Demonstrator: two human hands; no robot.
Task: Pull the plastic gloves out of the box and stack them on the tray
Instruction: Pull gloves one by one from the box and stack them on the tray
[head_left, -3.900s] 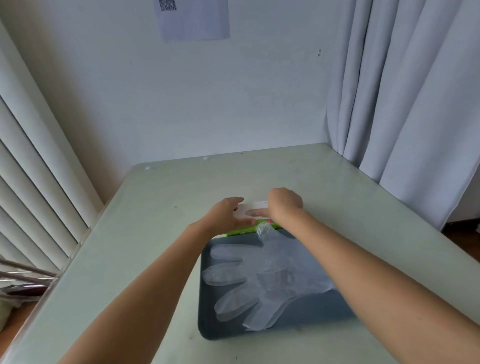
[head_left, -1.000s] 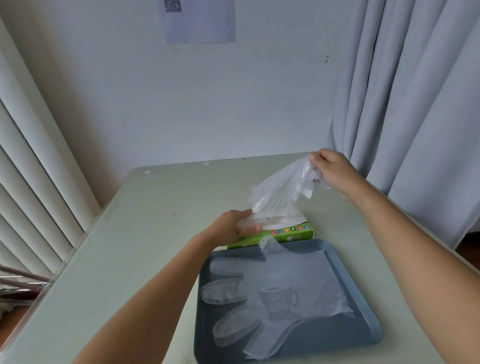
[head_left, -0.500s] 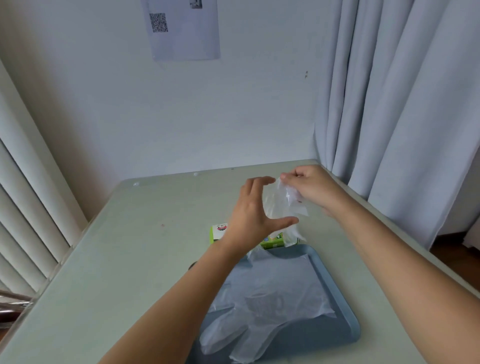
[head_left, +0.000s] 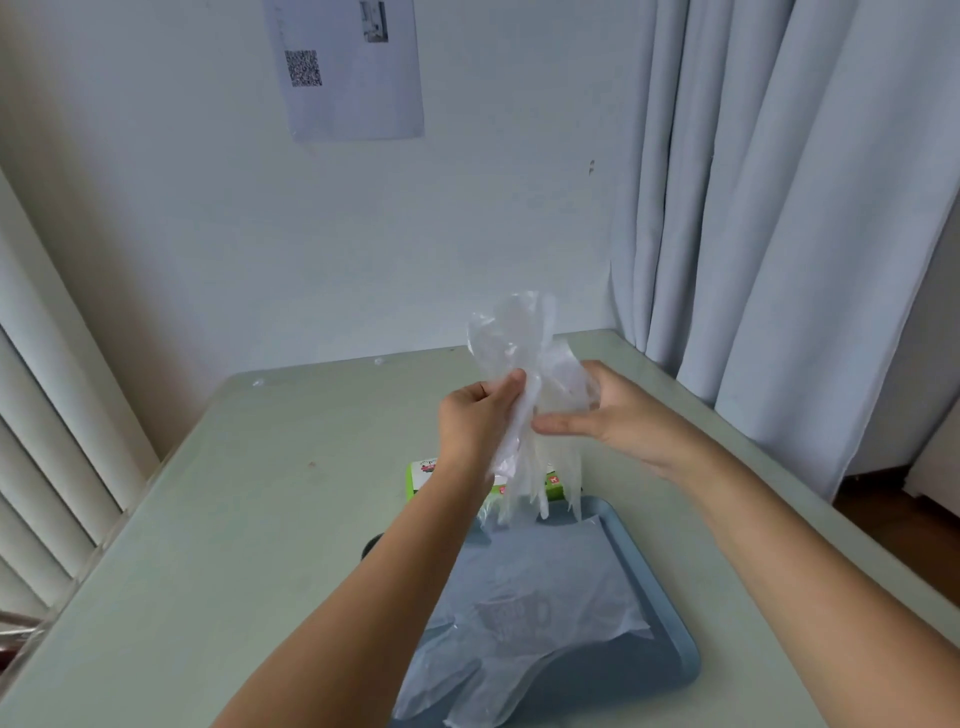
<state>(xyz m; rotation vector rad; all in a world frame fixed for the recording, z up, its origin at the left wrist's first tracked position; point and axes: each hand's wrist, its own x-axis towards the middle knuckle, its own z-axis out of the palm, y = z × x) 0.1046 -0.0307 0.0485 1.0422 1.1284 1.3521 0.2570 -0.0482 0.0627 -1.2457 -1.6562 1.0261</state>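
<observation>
A clear plastic glove (head_left: 524, 358) hangs in the air above the far end of the tray, crumpled, its fingers dangling down. My left hand (head_left: 475, 421) grips it in a fist, thumb on top. My right hand (head_left: 608, 415) holds its other side, with the thumb stretched toward my left hand. The green glove box (head_left: 423, 475) lies on the table behind the tray, mostly hidden by my left wrist and the hanging glove. On the blue tray (head_left: 660, 613) lie flat clear gloves (head_left: 524, 618), fingers pointing toward me.
The pale green table (head_left: 249, 519) stretches left of the tray. White blinds (head_left: 47, 467) run along the left edge, grey curtains (head_left: 779, 208) hang at the right. A paper sheet with a QR code (head_left: 353, 67) is on the back wall.
My left hand left the box and closed on the glove. Both hands now hold it higher, above the tray's far end. The view tilted upward.
</observation>
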